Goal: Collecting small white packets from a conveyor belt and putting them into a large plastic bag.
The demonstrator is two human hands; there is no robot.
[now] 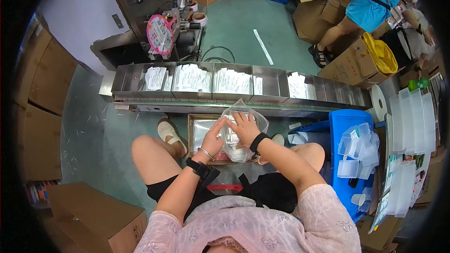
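Observation:
A clear plastic bag (259,119) with several white packets (232,138) inside stands between my knees, in front of the metal conveyor. My left hand (213,138) is at the bag's left side, its fingers pressed together on the film near the mouth. Over the packets lies my right hand (245,130), fingers stretched out and apart, touching the top of the contents. Below the bag is a shallow brown box (191,133) lined with clear film. The undersides of both hands are hidden.
Metal conveyor bins (269,83) hold stacks of white slips (233,81). A machine (176,33) stands beyond at left. To my right is a blue crate (341,133) with clear plastic boxes (358,145). Cardboard boxes (93,215) stand at left. Two people (370,4) are at far right.

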